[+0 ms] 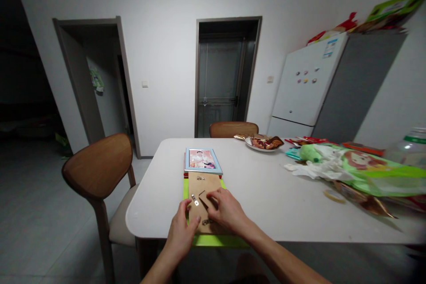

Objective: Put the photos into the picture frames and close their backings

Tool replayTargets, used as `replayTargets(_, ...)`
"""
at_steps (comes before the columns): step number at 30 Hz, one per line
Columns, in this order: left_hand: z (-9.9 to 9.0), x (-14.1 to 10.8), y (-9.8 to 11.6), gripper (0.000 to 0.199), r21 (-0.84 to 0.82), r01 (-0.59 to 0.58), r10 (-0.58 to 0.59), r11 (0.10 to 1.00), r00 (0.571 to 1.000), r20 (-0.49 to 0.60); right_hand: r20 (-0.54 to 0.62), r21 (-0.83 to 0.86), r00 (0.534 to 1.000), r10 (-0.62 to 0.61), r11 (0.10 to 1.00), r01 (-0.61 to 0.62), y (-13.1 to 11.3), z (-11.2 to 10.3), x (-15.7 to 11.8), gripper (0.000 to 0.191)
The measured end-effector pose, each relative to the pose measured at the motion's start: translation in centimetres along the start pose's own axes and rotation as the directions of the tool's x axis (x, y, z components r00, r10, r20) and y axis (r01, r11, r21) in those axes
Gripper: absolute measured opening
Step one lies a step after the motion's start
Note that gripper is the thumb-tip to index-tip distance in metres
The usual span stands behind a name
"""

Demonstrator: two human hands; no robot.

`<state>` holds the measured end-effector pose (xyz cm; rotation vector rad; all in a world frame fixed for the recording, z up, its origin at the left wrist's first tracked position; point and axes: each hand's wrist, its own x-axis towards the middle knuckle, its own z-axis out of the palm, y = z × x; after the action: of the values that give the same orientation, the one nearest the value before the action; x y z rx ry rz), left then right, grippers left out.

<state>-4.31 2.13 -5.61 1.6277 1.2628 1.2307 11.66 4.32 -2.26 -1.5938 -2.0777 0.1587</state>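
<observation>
A brown backing board (195, 183) with small metal clips lies on a lime-green item (219, 241) near the table's front edge. My left hand (182, 226) rests at the board's left side, thumb and fingers apart, with nothing between them. On the right, my right hand (226, 209) has its fingers closed on a small brown flap that stands tilted up from the board. One metal clip (195, 200) shows between the hands; another lies partly beside my right fingers. Beyond the board sits a light-blue framed photo (202, 160), face up.
The white table (259, 204) holds a plate of food (264, 143) at the back and a pile of green packaging (372, 173), crumpled tissue (322, 166) and wrappers on the right. Wooden chairs stand at the left (100, 168) and behind (233, 129).
</observation>
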Motion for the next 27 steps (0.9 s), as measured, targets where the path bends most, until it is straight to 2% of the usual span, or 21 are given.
replayTargets(4, -0.3, 1.8, 0.3, 0.028, -0.191, 0.043, -0.06, 0.981, 0.995, -0.084, -0.026, 0.12, 0.999, -0.043, 0.992, 0.045, -1.6, -0.9, 0.4, 0.03)
replayTargets(7, -2.3, 2.3, 0.0, 0.028, -0.223, 0.087, -0.115, 0.971, 0.987, -0.113, -0.017, 0.228, 0.998, -0.058, 0.972, 0.06, -1.2, -1.5, 0.5, 0.035)
replayTargets(9, -4.6, 2.2, -0.6, 0.031, -0.222, 0.128, -0.162, 0.967, 0.977, -0.142, -0.02, 0.169, 1.0, 0.014, 0.986, -0.01, 0.2, -1.5, 0.5, 0.038)
replayTargets(13, -9.6, 1.7, -2.5, 0.033, -0.156, 0.211, -0.239, 0.965, 0.953, -0.189, 0.047, -0.098, 0.972, 0.229, 0.97, -0.224, 4.3, -0.5, 0.0, 0.044)
replayTargets(16, -11.6, 1.5, -3.7, 0.032, -0.066, 0.243, -0.251, 0.968, 0.949, -0.191, 0.097, -0.15, 0.956, 0.276, 0.954, -0.26, 6.0, 0.7, -0.4, 0.044)
replayTargets(20, -12.0, 1.9, -4.5, 0.029, 0.091, 0.244, -0.222, 0.966, 0.954, -0.203, 0.083, -0.096, 0.955, 0.285, 0.956, -0.277, 6.5, 1.2, 0.1, 0.046)
replayTargets(23, -11.6, 2.0, -4.5, 0.03, 0.217, 0.211, -0.152, 0.953, 0.953, -0.26, 0.057, 0.051, 0.927, 0.37, 0.926, -0.373, 6.4, 0.6, 0.4, 0.049)
replayTargets(25, -10.9, 1.8, -4.0, 0.033, 0.281, 0.171, -0.089, 0.944, 0.955, -0.282, 0.112, 0.274, 0.881, 0.46, 0.837, -0.473, 6.1, 0.0, 0.4, 0.056)
replayTargets(27, -9.7, 1.5, -3.0, 0.035, 0.314, 0.111, -0.026, 0.943, 0.965, -0.261, 0.234, 0.53, 0.836, 0.497, 0.655, -0.538, 5.5, -0.8, 0.2, 0.063)
